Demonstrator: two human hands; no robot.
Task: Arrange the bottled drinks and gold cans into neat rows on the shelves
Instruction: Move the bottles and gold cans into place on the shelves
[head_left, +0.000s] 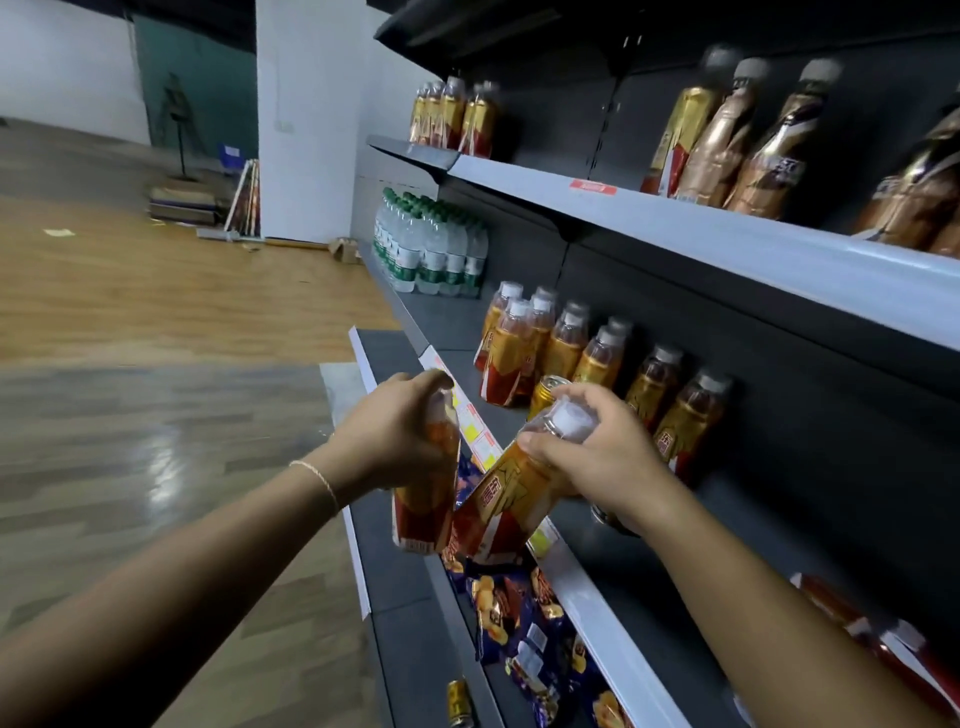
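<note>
you're mid-carry: one bottle in each hand, both out in front of the middle shelf (592, 608), neither set down yet. your left hand (395, 441) wraps the upper part of the left bottle (423, 512), which hangs near upright, base down. your right hand (602, 457) has its fingers curled round the neck of the right bottle (511, 493), just under the white cap. that bottle is tilted, base swung toward the left one. the two bases look like they touch, but the blur makes that hard to call. both hang above the snack bags (519, 603) on the shelf below. on the middle shelf a loose row of matching bottles (566, 343) stands toward the back. a gold can (545, 392) stands just beside the right bottle's cap. a second can (460, 704) sits on the lowest shelf. step in hand, as i read it: getting these two into the row. next move calls for righting the tilted bottle, clearing the shelf lip with both, and setting them down next to the standing ones. mind the gold can, it's close to your right hand's path.
</note>
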